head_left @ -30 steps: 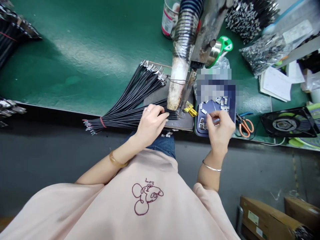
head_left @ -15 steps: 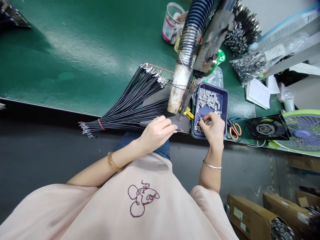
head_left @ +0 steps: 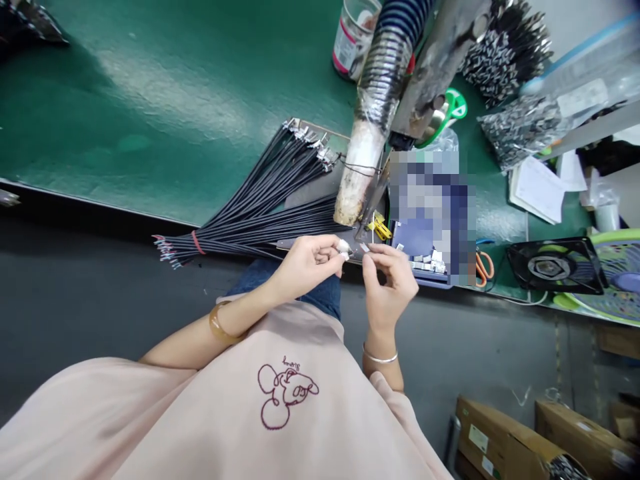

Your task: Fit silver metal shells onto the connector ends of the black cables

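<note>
My left hand (head_left: 315,263) is closed in a pinch at the board's front edge, on what looks like a cable end with fine wires poking past the fingertips. Close beside it, my right hand (head_left: 390,277) pinches a small silver metal connector piece (head_left: 364,247). A thin white stick (head_left: 373,230) rises from the same fingers. Behind my left hand, black cables (head_left: 280,223) lie in a bundle tied with a red band (head_left: 199,243); the upper ones carry silver connectors (head_left: 315,147). The blue tray (head_left: 415,233) with loose metal pieces is partly blurred out.
A ribbed hose with a whitish nozzle (head_left: 353,180) hangs over the board, beside a metal arm (head_left: 425,80). Yellow clips (head_left: 381,228), orange-handled pliers (head_left: 484,267), a black fan (head_left: 555,267), a clear jar (head_left: 350,40) and a bag of metal parts (head_left: 520,130) stand around.
My right hand has left the tray and moved left, close to my left hand, carrying the small connector piece and the thin stick. My left hand stays near the board's edge.
</note>
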A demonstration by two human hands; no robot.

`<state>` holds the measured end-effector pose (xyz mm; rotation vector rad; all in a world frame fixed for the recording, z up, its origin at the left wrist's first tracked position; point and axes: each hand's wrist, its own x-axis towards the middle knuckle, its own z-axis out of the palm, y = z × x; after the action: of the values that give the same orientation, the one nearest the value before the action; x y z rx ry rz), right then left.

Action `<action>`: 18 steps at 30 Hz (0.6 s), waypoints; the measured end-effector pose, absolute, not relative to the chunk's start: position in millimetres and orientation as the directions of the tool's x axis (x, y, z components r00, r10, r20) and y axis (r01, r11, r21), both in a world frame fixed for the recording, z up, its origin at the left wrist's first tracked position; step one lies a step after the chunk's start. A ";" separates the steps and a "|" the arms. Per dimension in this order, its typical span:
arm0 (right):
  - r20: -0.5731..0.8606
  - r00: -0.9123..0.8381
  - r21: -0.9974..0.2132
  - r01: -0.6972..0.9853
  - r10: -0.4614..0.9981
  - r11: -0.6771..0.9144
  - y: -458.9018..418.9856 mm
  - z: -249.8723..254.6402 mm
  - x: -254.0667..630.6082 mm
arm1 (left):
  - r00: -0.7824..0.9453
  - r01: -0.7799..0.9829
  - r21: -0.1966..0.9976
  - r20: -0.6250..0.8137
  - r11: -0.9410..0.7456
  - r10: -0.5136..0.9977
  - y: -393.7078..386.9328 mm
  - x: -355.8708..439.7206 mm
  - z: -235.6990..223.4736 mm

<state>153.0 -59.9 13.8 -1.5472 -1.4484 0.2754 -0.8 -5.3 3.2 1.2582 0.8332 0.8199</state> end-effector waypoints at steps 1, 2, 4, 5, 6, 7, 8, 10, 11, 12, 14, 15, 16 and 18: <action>0.372 0.264 -0.786 0.600 0.890 0.151 -58.4 10.9 151.6 | 0.470 -0.058 0.992 -0.075 0.116 0.880 -5.1 -0.1 3.7; 0.320 0.262 -0.823 0.552 0.910 0.131 -56.9 8.7 151.1 | 0.468 -0.046 0.994 -0.068 0.101 0.881 -5.1 0.5 3.8; 0.258 0.265 -0.872 0.477 0.929 0.106 -54.9 6.5 151.8 | 0.462 -0.015 0.998 -0.046 0.059 0.886 -5.2 1.7 3.3; 0.250 0.269 -0.884 0.455 0.930 0.106 -54.4 6.2 152.5 | 0.457 -0.003 0.999 -0.033 0.038 0.889 -5.4 2.3 2.8; 0.248 0.271 -0.892 0.438 0.930 0.110 -54.3 6.4 153.3 | 0.450 0.007 1.000 -0.019 0.018 0.893 -5.5 2.7 2.1; 0.245 0.272 -0.899 0.424 0.931 0.113 -54.4 6.7 154.1 | 0.443 0.019 1.000 -0.007 -0.002 0.897 -5.7 3.1 1.4; 0.240 0.271 -0.905 0.411 0.932 0.113 -54.6 7.2 155.0 | 0.435 0.035 0.999 0.005 -0.022 0.901 -5.8 3.4 0.6; 0.220 0.269 -0.915 0.391 0.938 0.102 -55.0 7.8 156.7 | 0.422 0.075 0.995 0.031 -0.069 0.906 -6.1 3.9 -0.6; 0.206 0.268 -0.919 0.385 0.941 0.091 -55.2 7.7 157.4 | 0.419 0.097 0.991 0.047 -0.095 0.907 -6.2 4.2 -1.0; 0.193 0.265 -0.922 0.379 0.945 0.082 -55.4 7.4 157.9 | 0.419 0.114 0.986 0.061 -0.119 0.906 -6.3 4.4 -1.4; 0.179 0.257 -0.924 0.375 0.950 0.073 -55.9 6.1 157.9 | 0.419 0.129 0.981 0.080 -0.147 0.904 -6.7 4.7 -1.6; 0.190 0.256 -0.918 0.388 0.948 0.079 -56.3 5.0 157.2 | 0.422 0.128 0.980 0.084 -0.151 0.903 -7.0 4.7 -1.5; 0.221 0.256 -0.901 0.423 0.941 0.097 -56.8 3.8 156.2 | 0.429 0.124 0.981 0.082 -0.149 0.900 -7.2 4.5 -1.3; 0.336 0.244 -0.825 0.543 0.910 0.159 -57.9 1.0 153.5 | 0.459 0.104 0.986 0.067 -0.129 0.886 -7.5 3.6 -0.3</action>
<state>153.5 -57.9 1.0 -1.5093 -1.4237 0.4582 3.6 -7.5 -0.3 1.5654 0.8906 0.8549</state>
